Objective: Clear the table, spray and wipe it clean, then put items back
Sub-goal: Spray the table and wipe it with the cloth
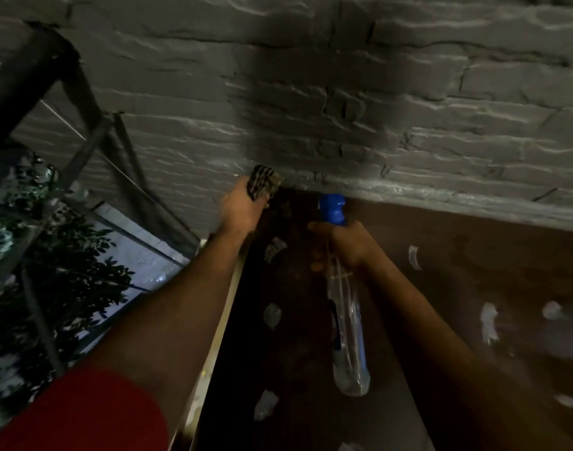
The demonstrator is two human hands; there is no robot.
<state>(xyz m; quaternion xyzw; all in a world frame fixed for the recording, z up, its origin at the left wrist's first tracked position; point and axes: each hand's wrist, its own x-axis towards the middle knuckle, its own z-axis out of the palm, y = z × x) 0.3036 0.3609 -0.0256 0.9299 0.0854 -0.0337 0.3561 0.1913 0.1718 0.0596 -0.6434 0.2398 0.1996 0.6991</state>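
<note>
A dark brown worktop (pixel 474 262) is running along a grey stone-textured wall (pixel 343 109), its surface glistening with pale wet patches (pixel 488 320) and bright reflections. The worktop's left edge (pixel 225 320) is showing as a pale strip, and beyond it the room is dropping away to a metal frame (pixel 93 125) and leafy greenery (pixel 67 271) below. The far edge is meeting the wall directly. The left hand (pixel 241 209) is reaching to the far left corner, its grip clamped around a bunched striped cloth (pixel 262 182) right at the wall. The right hand (pixel 343 245) is hovering over the worktop, its grip wrapped around the neck of a clear spray bottle (pixel 348 336) with a blue trigger head (pixel 333 208) pointing toward the wall; the liquid level inside cannot be told. A red sleeve (pixel 83 415) is filling the lower left
</note>
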